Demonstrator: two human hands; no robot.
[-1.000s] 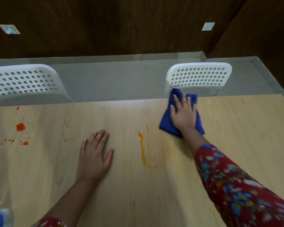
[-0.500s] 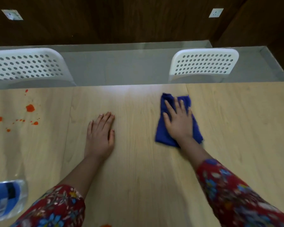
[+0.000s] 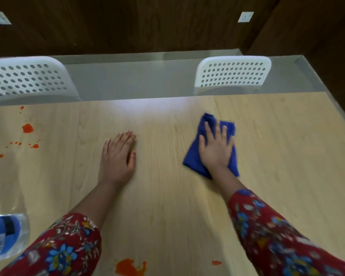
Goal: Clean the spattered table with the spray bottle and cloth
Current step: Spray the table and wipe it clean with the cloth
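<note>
We are pressing our right hand (image 3: pixel 216 152), fingers spread, on the cloth (image 3: pixel 193 160) at far right, and our left hand (image 3: pixel 117 158) is lying flat on the table (image 3: pixel 167 206). Our left sleeve (image 3: pixel 68 246) is risking a smear through the near orange blob (image 3: pixel 127 265). The spray bottle (image 3: pixel 6 236) is sitting near-left.

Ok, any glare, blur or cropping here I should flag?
Head view: a white glare patch washes out the table at its far edge; the right hand, cloth and right sleeve are slightly motion-blurred, the left hand sharper; the spray bottle is cropped at the left border.
</note>
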